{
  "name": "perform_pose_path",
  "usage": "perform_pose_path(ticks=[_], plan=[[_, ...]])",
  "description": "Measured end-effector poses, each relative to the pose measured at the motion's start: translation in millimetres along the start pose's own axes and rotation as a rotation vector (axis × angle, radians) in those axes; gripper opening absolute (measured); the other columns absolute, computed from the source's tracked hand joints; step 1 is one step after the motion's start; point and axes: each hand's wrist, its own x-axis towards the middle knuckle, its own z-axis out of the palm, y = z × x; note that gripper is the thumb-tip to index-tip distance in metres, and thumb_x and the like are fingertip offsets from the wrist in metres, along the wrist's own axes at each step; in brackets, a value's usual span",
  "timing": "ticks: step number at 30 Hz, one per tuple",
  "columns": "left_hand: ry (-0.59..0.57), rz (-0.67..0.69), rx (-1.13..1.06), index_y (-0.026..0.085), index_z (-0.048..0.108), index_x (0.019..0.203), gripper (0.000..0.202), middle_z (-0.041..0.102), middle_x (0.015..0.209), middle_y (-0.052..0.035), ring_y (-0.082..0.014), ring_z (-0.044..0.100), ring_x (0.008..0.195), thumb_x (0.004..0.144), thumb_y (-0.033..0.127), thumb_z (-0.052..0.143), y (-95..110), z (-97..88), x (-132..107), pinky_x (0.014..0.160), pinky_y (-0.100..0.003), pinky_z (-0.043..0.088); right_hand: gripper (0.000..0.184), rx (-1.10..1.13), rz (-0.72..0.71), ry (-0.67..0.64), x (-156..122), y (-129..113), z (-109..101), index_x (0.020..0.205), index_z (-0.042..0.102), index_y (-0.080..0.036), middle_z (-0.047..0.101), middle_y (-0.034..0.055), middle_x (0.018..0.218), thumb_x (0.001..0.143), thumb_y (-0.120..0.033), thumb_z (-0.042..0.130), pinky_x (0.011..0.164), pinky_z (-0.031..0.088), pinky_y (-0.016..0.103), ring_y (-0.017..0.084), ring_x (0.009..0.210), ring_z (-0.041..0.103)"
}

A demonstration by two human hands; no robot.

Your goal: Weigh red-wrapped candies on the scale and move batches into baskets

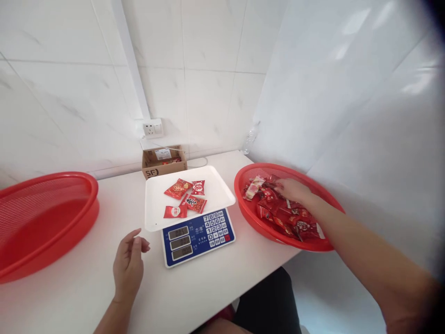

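My right hand (294, 189) reaches into the red plastic basket (243, 208) on the right. Its fingertips are among red snack packets (278, 208), touching them; whether they grip one is hidden. My left hand (130, 264) hovers over the table left of the scale, loosely curled and holding nothing, thumb and fingers slightly apart. Between my hands stands a digital scale (200, 239) with a blue keypad panel and lit displays. On its white tray (217, 190) lie several red packets: a larger one (178, 188), two smaller ones and one with a big dark character (195, 203).
Another red mesh basket (83, 208) stands at the left of the white table (146, 306). Behind the scale sits an open cardboard box (148, 170) with some red things inside. A clear plastic bottle (251, 138) is in the back corner. A socket (153, 128) is on the tiled wall.
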Motion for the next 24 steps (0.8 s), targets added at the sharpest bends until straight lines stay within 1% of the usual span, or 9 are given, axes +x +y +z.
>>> perform_pose_path(ticks=[2, 4, 7, 10, 12, 15, 19, 21, 24], plan=[[-0.014, -0.016, 0.017, 0.02, 0.056, 0.103, 0.033, 0.059, 0.065, 0.0019, -0.014, 0.058, 0.061, 0.084, 0.045, 0.046, 0, -0.3, 1, 0.062, -0.028, 0.049, 0.037, 0.055, -0.029, 0.017, 12, -20, 2, 0.122, 0.055, -0.02, 0.059, 0.0122, 0.122, 0.088, -0.036, 0.051, 0.091, 0.044, 0.037, 0.025, 0.111, 0.055], [-0.016, -0.033, 0.043, 0.02, 0.056, 0.103, 0.034, 0.059, 0.066, 0.0015, -0.0145, 0.058, 0.061, 0.083, 0.046, 0.046, 0, -0.7, 1, 0.063, -0.028, 0.05, 0.04, 0.094, -0.059, 0.014, 22, -39, 5, 0.125, 0.051, -0.019, 0.053, 0.012, 0.129, 0.089, -0.036, 0.052, 0.093, 0.043, 0.041, 0.024, 0.113, 0.053], [0.003, -0.052, 0.06, 0.02, 0.057, 0.102, 0.035, 0.059, 0.067, 0.0012, -0.015, 0.059, 0.061, 0.082, 0.047, 0.046, 1, -1.8, 1, 0.063, -0.029, 0.05, 0.036, 0.131, -0.11, -0.066, 31, -56, 9, 0.12, 0.053, -0.019, 0.055, 0.0089, 0.124, 0.089, -0.035, 0.053, 0.088, 0.048, 0.044, 0.021, 0.105, 0.057], [0.01, -0.062, 0.064, 0.021, 0.056, 0.102, 0.035, 0.059, 0.067, 0.0013, -0.0151, 0.058, 0.061, 0.082, 0.047, 0.045, 2, -2.9, 1, 0.063, -0.029, 0.05, 0.029, 0.151, -0.151, -0.192, 32, -57, 9, 0.114, 0.057, -0.019, 0.059, 0.007, 0.117, 0.089, -0.034, 0.053, 0.082, 0.051, 0.039, 0.019, 0.096, 0.059], [0.0, -0.073, 0.079, 0.021, 0.056, 0.102, 0.036, 0.06, 0.067, 0.0012, -0.0154, 0.058, 0.062, 0.081, 0.048, 0.045, 2, -2.9, 1, 0.064, -0.029, 0.05, 0.029, 0.151, -0.149, -0.225, 30, -52, 7, 0.112, 0.058, -0.019, 0.059, 0.0065, 0.116, 0.089, -0.034, 0.053, 0.08, 0.052, 0.037, 0.018, 0.095, 0.06], [-0.031, -0.082, 0.09, 0.021, 0.056, 0.102, 0.037, 0.061, 0.068, 0.0007, -0.0163, 0.06, 0.063, 0.081, 0.05, 0.045, 1, -2.0, 1, 0.063, -0.03, 0.05, 0.03, 0.136, -0.12, -0.177, 27, -47, 4, 0.114, 0.057, -0.018, 0.058, 0.0071, 0.117, 0.089, -0.034, 0.053, 0.082, 0.051, 0.039, 0.019, 0.097, 0.059], [-0.046, -0.081, 0.096, 0.021, 0.057, 0.102, 0.039, 0.061, 0.068, 0.0005, -0.0173, 0.061, 0.064, 0.08, 0.051, 0.045, 1, -2.0, 1, 0.062, -0.03, 0.05, 0.033, 0.123, -0.099, -0.089, 22, -48, 7, 0.119, 0.054, -0.02, 0.055, 0.0087, 0.124, 0.089, -0.034, 0.053, 0.087, 0.049, 0.043, 0.021, 0.104, 0.057], [-0.041, -0.084, 0.101, 0.021, 0.056, 0.102, 0.039, 0.061, 0.067, 0.0005, -0.0175, 0.061, 0.063, 0.079, 0.052, 0.045, 1, -2.9, 1, 0.062, -0.031, 0.05, 0.036, 0.127, -0.097, -0.094, 20, -49, 10, 0.121, 0.053, -0.02, 0.052, 0.0092, 0.127, 0.089, -0.034, 0.054, 0.089, 0.047, 0.044, 0.022, 0.107, 0.055], [-0.045, -0.089, 0.118, 0.022, 0.056, 0.102, 0.039, 0.062, 0.069, 0.0004, -0.0177, 0.062, 0.064, 0.08, 0.051, 0.044, 1, -4.1, 1, 0.064, -0.031, 0.05, 0.038, 0.153, -0.101, -0.143, 18, -50, 14, 0.123, 0.051, -0.019, 0.051, 0.0094, 0.129, 0.088, -0.034, 0.055, 0.091, 0.046, 0.047, 0.023, 0.11, 0.054]])
